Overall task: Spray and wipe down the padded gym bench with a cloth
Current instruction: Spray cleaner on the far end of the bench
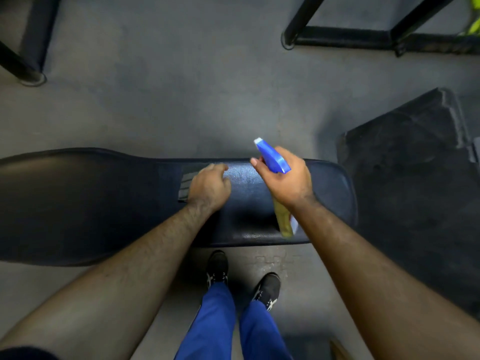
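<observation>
A black padded bench [104, 201] runs left to right across the middle of the view. My left hand [209, 185] presses down on a dark cloth [185, 184] lying on the pad, with the cloth showing at the hand's left side. My right hand [285, 181] grips a spray bottle [272, 157] with a blue trigger head and a yellowish body, held above the right part of the bench. The nozzle points away from me. The pad between my two hands shows a wet sheen.
Grey floor lies beyond the bench. Black metal frame legs [337, 37] stand at the top right and another frame [28, 55] at the top left. A second dark pad [415, 157] sits to the right. My feet in black shoes [218, 266] stand close against the bench's near side.
</observation>
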